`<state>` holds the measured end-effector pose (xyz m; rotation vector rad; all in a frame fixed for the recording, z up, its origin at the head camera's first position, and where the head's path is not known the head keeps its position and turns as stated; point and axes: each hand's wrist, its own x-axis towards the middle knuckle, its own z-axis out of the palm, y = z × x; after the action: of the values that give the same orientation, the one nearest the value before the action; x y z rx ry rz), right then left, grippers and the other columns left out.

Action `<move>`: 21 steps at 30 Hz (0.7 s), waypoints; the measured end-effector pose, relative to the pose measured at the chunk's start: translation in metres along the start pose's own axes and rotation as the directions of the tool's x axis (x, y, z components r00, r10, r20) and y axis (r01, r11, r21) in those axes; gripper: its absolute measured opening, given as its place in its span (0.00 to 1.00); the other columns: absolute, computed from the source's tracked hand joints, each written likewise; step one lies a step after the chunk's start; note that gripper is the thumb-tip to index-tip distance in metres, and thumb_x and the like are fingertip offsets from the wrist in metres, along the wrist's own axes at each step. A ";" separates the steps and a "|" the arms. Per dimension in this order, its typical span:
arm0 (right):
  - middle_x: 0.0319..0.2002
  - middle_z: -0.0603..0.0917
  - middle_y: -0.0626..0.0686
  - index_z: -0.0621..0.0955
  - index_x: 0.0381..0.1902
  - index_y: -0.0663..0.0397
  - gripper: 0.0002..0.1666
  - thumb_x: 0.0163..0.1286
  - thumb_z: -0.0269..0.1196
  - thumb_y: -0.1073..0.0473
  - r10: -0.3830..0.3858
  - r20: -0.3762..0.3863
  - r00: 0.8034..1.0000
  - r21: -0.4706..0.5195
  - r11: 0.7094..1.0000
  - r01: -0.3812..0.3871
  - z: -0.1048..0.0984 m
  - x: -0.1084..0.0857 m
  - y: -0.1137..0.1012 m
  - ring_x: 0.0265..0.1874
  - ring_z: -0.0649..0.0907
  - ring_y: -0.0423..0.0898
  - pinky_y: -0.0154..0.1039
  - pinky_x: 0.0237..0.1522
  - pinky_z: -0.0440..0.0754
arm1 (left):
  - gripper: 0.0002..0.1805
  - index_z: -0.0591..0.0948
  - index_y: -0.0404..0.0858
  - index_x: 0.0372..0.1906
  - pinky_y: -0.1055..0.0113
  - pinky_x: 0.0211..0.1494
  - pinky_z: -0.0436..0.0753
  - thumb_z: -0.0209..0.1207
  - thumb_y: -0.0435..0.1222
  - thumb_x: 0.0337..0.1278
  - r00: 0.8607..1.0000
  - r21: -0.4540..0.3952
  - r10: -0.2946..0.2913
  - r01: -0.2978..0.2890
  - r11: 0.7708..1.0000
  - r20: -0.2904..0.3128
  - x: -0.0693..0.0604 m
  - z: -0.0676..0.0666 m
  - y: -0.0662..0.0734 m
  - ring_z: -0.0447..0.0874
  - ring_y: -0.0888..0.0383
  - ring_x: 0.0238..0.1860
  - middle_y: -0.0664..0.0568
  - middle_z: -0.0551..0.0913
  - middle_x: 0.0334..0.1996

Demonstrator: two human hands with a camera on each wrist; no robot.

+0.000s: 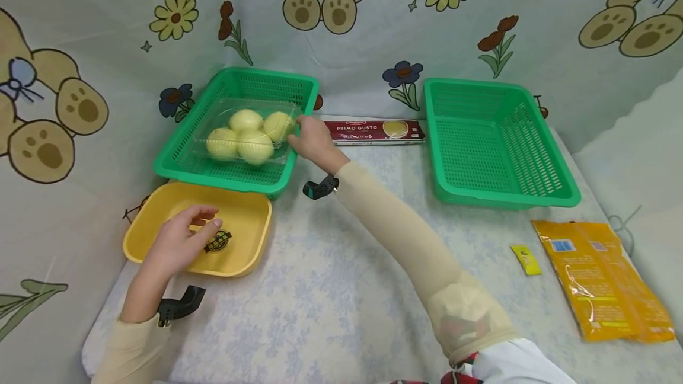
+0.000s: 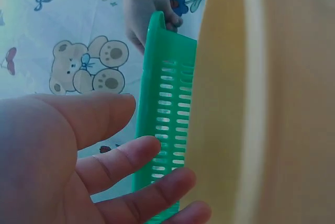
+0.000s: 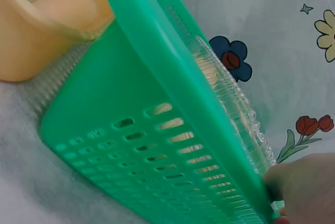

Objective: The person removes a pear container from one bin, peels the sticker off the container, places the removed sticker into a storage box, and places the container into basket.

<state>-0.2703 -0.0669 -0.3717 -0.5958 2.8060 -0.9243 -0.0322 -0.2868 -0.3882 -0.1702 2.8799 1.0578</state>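
Observation:
My right hand (image 1: 313,142) grips the right rim of the left green basket (image 1: 213,179). In the right wrist view the thumb lies over the rim, with a finger below it, partly out of frame. A clear plastic box (image 3: 230,93) in that basket holds several pale yellow round fruits (image 1: 255,147). Above the yellow tray (image 1: 256,248), my left hand (image 1: 181,240) hovers with loosely bent, spread fingers and nothing in them. The left wrist view shows this left hand (image 2: 110,156) beside the tray wall, palm visible.
Behind my right hand lies a dark red spaghetti pack (image 1: 379,130). A second green basket (image 1: 507,199) stands to the right. Near the right table edge are a small yellow packet (image 1: 526,260) and an orange bag (image 1: 603,283). Patterned cloth hangs behind.

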 end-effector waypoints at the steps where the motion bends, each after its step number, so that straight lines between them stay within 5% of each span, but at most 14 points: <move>1: 0.37 0.86 0.57 0.74 0.70 0.61 0.28 0.75 0.58 0.56 0.002 0.006 1.000 -0.005 1.000 -0.002 -0.001 0.000 0.001 0.18 0.71 0.40 0.32 0.27 0.72 | 0.26 0.75 0.29 0.64 0.39 0.59 0.79 0.53 0.46 0.77 1.000 0.004 0.008 -0.008 1.000 0.001 0.002 -0.001 0.002 0.79 0.37 0.57 0.31 0.81 0.58; 8: 0.23 0.76 0.51 0.70 0.72 0.62 0.30 0.77 0.56 0.56 0.002 0.045 0.999 -0.059 0.998 0.001 -0.012 0.003 0.011 0.13 0.64 0.39 0.33 0.23 0.68 | 0.23 0.75 0.29 0.62 0.40 0.58 0.77 0.54 0.43 0.76 0.992 0.033 0.124 -0.124 0.992 0.022 0.015 -0.013 0.018 0.79 0.37 0.56 0.32 0.82 0.55; 15: 0.19 0.72 0.48 0.62 0.77 0.62 0.36 0.80 0.53 0.49 -0.001 0.083 0.997 -0.124 0.992 0.012 -0.033 0.001 0.019 0.14 0.69 0.41 0.35 0.24 0.70 | 0.19 0.79 0.32 0.58 0.41 0.54 0.77 0.56 0.42 0.75 0.971 0.104 0.237 -0.235 0.967 -0.012 0.029 -0.036 0.042 0.80 0.38 0.53 0.36 0.85 0.50; 18: 0.37 0.86 0.56 0.63 0.76 0.62 0.35 0.81 0.52 0.47 -0.014 0.089 0.996 -0.148 0.989 0.027 -0.057 -0.005 0.027 0.30 0.84 0.47 0.39 0.40 0.82 | 0.21 0.78 0.33 0.60 0.38 0.56 0.76 0.56 0.44 0.75 0.973 0.135 0.231 -0.229 0.964 0.000 0.037 -0.050 0.050 0.78 0.37 0.56 0.35 0.83 0.54; 21: 0.61 0.82 0.62 0.66 0.75 0.62 0.35 0.80 0.52 0.46 -0.014 0.100 0.995 -0.200 0.979 0.033 -0.085 -0.014 0.040 0.52 0.85 0.55 0.49 0.59 0.82 | 0.23 0.78 0.33 0.61 0.36 0.58 0.74 0.56 0.46 0.74 0.977 0.174 0.213 -0.212 0.962 0.016 0.048 -0.062 0.056 0.76 0.36 0.59 0.34 0.81 0.58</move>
<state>-0.2911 0.0141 -0.3268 -0.6812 2.8286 -0.5993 -0.0882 -0.2889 -0.3102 0.1515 3.0263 0.8234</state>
